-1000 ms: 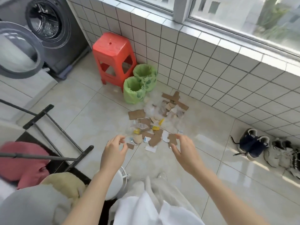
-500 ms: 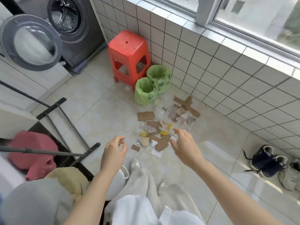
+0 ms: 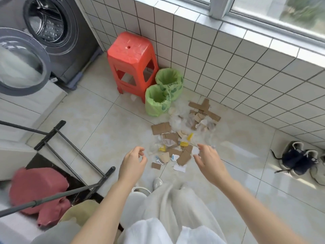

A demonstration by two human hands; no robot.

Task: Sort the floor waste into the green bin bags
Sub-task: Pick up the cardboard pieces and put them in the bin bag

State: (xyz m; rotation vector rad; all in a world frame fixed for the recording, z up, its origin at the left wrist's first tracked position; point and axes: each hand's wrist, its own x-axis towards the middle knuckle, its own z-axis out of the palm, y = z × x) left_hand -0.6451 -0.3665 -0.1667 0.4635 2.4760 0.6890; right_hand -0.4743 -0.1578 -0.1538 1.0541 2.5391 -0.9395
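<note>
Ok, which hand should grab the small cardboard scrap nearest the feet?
Probably left. The left hand hovers empty just beside the scrap, on the same side as the bins. The right hand hangs farther off, over the white paper.

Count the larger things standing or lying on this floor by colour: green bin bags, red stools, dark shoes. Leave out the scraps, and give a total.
Green bin bags: 2, the nearer one and the one by the wall.
Red stools: 1.
Dark shoes: 2, a pair beside paler shoes cut off at the frame edge.
Total: 5
</note>
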